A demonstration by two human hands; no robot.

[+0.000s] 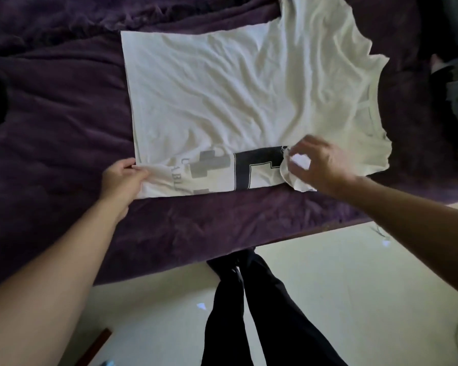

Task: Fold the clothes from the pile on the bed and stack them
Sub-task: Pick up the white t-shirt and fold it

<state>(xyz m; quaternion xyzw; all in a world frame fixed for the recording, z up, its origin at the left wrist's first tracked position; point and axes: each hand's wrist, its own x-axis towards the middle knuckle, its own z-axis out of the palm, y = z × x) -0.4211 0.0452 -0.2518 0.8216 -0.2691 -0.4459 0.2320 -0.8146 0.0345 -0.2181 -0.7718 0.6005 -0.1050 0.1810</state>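
A white T-shirt [222, 96] is spread on the purple bed cover [50, 114], with its neck to the right and its hem to the left. The near hem corner is gripped by the left hand [122, 178], whose fingers are curled round the cloth. The near sleeve [296, 178] is pinched between thumb and fingers of the right hand [320, 165]. The hands are set well apart, one at each end of the near edge, where a narrow strip bearing a dark print [249, 167] is turned up. A lengthwise fold is judged to be in hand. If the two ends are not carried over evenly, a slanted crease can be expected. The wrinkles across the body may be trapped inside the fold. The sleeve, held only by a small pinch, could slip and bunch.
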